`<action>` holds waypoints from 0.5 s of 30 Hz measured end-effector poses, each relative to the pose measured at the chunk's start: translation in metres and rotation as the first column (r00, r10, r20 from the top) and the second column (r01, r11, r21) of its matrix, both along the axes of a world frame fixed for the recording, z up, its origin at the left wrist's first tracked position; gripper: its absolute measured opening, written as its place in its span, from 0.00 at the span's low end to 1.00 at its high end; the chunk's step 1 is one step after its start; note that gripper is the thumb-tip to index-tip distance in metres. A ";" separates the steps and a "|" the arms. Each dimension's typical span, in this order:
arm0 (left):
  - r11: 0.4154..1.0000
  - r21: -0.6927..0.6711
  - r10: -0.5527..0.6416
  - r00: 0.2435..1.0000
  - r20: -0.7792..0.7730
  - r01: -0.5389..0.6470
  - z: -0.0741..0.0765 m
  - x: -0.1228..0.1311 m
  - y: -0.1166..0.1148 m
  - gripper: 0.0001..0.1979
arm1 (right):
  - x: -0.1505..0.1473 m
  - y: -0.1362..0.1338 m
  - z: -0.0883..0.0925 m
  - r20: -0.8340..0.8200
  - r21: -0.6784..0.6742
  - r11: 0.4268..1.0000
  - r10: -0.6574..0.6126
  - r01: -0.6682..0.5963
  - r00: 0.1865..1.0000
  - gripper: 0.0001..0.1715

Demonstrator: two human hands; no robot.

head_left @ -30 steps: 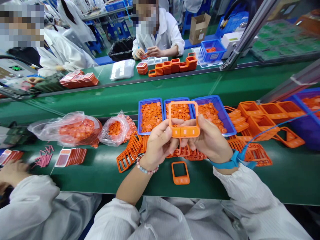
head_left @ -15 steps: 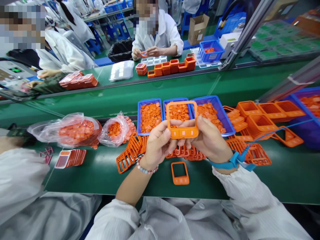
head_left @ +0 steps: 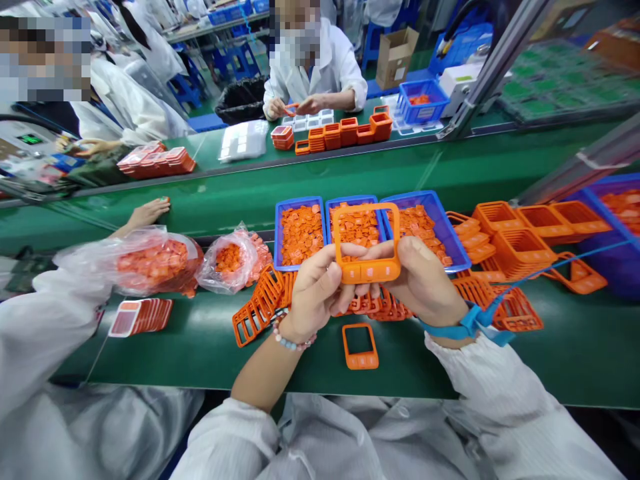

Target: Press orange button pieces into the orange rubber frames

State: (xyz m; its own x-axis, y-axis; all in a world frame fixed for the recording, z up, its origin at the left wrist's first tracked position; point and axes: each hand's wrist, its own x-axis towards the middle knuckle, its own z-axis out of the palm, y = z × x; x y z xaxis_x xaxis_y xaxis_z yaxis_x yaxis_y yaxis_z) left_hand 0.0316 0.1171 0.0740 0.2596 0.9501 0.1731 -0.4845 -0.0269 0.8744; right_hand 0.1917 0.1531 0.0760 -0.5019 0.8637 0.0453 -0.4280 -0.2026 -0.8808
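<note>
Between my hands an orange plastic frame (head_left: 373,271) is held up, its wide edge with small buttons toward me. My left hand (head_left: 316,283) grips its left lower corner, thumb on the front. My right hand (head_left: 423,277) has hold of the right side, and some of its fingers are hidden behind the frame. Flat on the bench below lies a second orange frame (head_left: 362,361). Behind my hands stand blue bins, a left bin (head_left: 277,233), a middle bin (head_left: 328,212) and a right bin (head_left: 453,247), holding small orange pieces.
Rows of orange frames (head_left: 257,307) lean left of my hands, and stacked frames (head_left: 523,250) stand at the right. Plastic bags (head_left: 155,263) of orange parts lie left. A co-worker's hand (head_left: 150,211) reaches onto the green belt (head_left: 225,200). A blue strap (head_left: 450,330) circles my right wrist, its cord running right.
The held frame has shifted slightly right and tilted a little in my hands. At the left, the co-worker's arm has stretched forward over the bags to the belt.
</note>
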 end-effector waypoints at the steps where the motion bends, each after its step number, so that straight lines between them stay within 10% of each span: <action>1: 1.000 0.004 -0.006 1.000 0.005 0.006 0.000 0.000 0.000 0.19 | 0.000 0.000 0.000 -0.007 0.007 1.000 0.001 -0.001 1.000 0.33; 15: 0.993 -0.067 0.098 0.994 -0.055 -0.101 -0.001 0.002 0.007 0.18 | -0.003 0.003 0.002 0.071 0.033 0.980 -0.196 0.194 0.978 0.26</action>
State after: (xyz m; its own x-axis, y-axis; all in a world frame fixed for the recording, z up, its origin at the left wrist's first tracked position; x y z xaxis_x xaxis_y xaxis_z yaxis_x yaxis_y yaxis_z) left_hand 0.0333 0.1244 0.0732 0.1701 0.9809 0.0946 -0.4370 -0.0109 0.8994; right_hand 0.1887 0.1558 0.0782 -0.3264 0.9445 0.0380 -0.3907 -0.0982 -0.9152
